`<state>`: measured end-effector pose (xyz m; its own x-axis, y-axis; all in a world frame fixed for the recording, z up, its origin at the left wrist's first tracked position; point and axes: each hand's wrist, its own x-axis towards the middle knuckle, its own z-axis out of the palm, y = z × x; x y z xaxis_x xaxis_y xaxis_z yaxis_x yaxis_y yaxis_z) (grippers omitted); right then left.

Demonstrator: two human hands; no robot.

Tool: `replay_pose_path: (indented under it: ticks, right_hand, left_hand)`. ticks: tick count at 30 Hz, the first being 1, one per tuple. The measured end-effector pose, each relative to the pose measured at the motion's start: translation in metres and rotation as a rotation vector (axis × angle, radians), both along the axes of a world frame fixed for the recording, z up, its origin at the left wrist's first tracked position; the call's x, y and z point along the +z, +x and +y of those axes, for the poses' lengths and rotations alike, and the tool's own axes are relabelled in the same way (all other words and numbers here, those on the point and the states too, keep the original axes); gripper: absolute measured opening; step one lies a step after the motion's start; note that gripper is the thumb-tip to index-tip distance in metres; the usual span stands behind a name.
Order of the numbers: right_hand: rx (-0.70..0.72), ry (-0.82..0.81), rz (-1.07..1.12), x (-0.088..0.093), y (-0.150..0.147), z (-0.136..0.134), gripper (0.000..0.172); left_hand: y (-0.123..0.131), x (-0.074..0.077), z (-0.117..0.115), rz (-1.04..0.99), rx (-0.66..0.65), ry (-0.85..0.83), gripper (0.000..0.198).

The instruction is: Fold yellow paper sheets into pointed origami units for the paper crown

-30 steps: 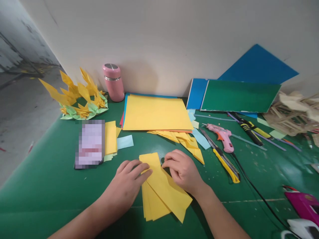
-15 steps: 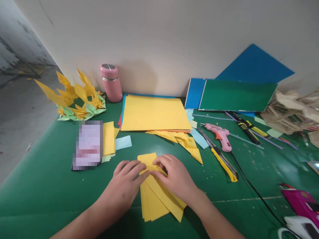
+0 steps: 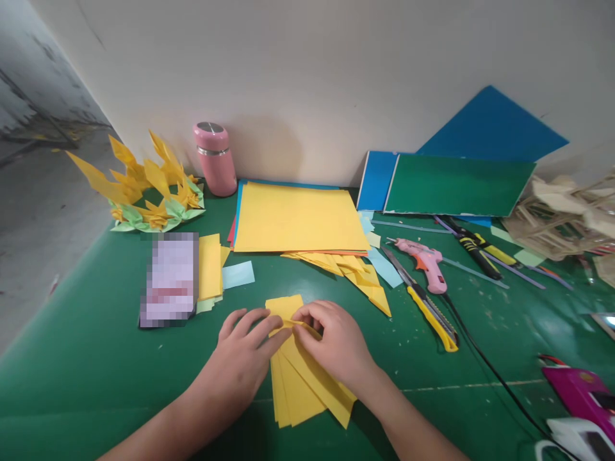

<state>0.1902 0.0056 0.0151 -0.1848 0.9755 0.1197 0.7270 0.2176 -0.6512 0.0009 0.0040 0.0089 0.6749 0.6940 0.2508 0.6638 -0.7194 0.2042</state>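
Observation:
A small pile of yellow paper strips [image 3: 302,390] lies on the green table [image 3: 96,384] in front of me. My left hand [image 3: 243,362] presses its fingers flat on the pile's left edge. My right hand [image 3: 334,342] pinches the top yellow strip's edge and lifts it slightly, fingertips meeting those of the left hand near the pile's upper end.
A stack of large yellow sheets [image 3: 300,218] lies behind, with folded yellow pieces [image 3: 365,278] beside it. A pink bottle [image 3: 215,159], paper flowers [image 3: 144,186], a pink glue gun [image 3: 425,261], a yellow utility knife [image 3: 430,310] and blue and green boards [image 3: 456,182] surround the work spot.
My right hand has moved left from the pile's right side to meet the left hand and now pinches the top strip's edge. The left hand has stayed pressed down.

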Motion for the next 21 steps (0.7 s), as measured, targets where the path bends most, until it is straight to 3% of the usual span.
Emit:
replay_pose_path:
  ticks: [8,16,21]
  right_hand:
    - [0.132,0.265,-0.202,-0.004,-0.004,-0.007,0.021]
    - [0.255,0.288,-0.154,-0.009,0.003,-0.012,0.029]
    - [0.283,0.311,-0.139,-0.009,0.007,-0.011,0.030]
  left_hand:
    - [0.001,0.001,-0.003,-0.023,0.048,0.025,0.045]
    - [0.003,-0.008,-0.003,-0.146,0.091,-0.031,0.039]
    - [0.003,0.002,-0.003,-0.108,0.052,-0.019,0.039]
